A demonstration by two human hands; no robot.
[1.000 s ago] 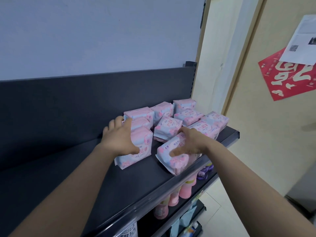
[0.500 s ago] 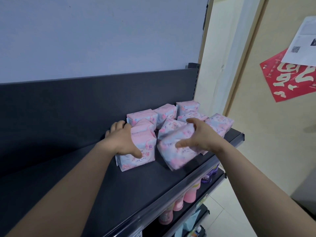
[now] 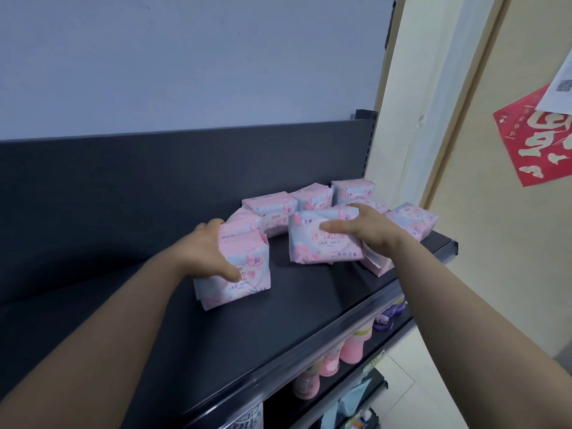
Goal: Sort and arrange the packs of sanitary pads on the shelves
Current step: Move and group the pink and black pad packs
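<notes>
Several pink and pale blue packs of sanitary pads sit on a dark grey shelf (image 3: 154, 320). My left hand (image 3: 205, 253) grips the left side of an upright pack (image 3: 247, 274), thumb across its front. A second pack stands close behind it. My right hand (image 3: 368, 229) holds another pack (image 3: 322, 243) upright on the shelf, fingers over its top and thumb on its front. A further pack (image 3: 376, 263) lies tilted under my right wrist near the shelf's front edge. More packs (image 3: 312, 196) stand in a row at the back right.
The shelf's left half is bare dark surface, with a dark back panel (image 3: 123, 187) behind. Pink bottles (image 3: 353, 348) and a purple item (image 3: 387, 317) stand on the shelf below. A cream wall with a red poster (image 3: 538, 134) lies to the right.
My right hand lifted a pack from flat at the front edge and stood it upright further back, beside the left pack. My left hand stayed on its pack.
</notes>
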